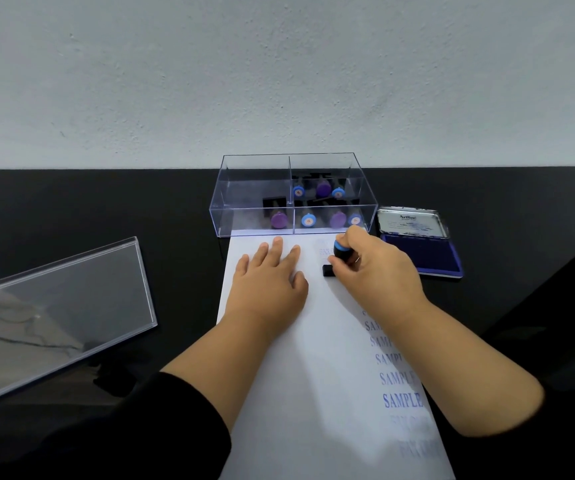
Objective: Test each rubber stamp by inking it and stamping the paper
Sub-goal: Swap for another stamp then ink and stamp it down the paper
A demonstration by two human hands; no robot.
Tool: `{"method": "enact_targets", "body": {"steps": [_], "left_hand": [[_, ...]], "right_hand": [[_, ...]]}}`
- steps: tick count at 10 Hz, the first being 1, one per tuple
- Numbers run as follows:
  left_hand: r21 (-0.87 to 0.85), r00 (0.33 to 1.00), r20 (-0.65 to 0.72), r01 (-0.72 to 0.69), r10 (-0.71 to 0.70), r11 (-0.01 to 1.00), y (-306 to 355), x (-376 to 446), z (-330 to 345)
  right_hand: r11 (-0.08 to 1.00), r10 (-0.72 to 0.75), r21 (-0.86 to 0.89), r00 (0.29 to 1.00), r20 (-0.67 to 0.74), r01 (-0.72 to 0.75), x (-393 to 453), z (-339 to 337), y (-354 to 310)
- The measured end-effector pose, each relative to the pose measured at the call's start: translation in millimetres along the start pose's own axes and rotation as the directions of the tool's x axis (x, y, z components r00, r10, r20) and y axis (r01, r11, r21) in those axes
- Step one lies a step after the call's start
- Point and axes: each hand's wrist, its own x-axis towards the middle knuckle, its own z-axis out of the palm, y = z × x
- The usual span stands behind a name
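Wall (pixel 279 71): pale grey-white, rough plaster texture, small specks, fills upper part of view. Meets tabletop (pixel 88 209) along straight horizontal line. Tabletop: black, matte, runs full width, darkest at right. Light: soft, even, diffuse; faint shadows only. At lower left, brownish surface with thin dark line visible below table edge, blurred, can't identify.

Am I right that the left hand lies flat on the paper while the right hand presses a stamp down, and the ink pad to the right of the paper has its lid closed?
Not quite: the head view shows the ink pad with its lid open. The rest holds: the left hand lies flat on the paper while the right hand presses the stamp down.
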Motion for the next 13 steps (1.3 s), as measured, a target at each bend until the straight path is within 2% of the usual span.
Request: {"method": "enact_targets", "body": {"steps": [1,2,6,13], "left_hand": [[-0.001,1.000,-0.006,0.001,-0.001,1.000,0.4,-0.4,0.0],[-0.008,1.000,-0.006,0.001,-0.001,1.000,0.3,-1.0,0.0],[-0.010,1.000,-0.015,0.002,-0.002,1.000,0.3,-1.9,0.3],[0.000,1.000,-0.023,0.000,0.000,1.000,-0.4,-1.3,1.1]], "right_hand": [[1.000,-0.001,-0.008,1.000,0.004,0.001,-0.5,-0.6,0.4],[0.999,0.035,0.043,0.998,-0.056,-0.032,1.0,-2.2,2.9],[0.932,0.239,0.314,0.959,-0.151,-0.182,8.5,-19.3,25.3],[0.930,0.234,0.321,0.962,-0.142,-0.179,9.0,-19.2,27.0]]}}
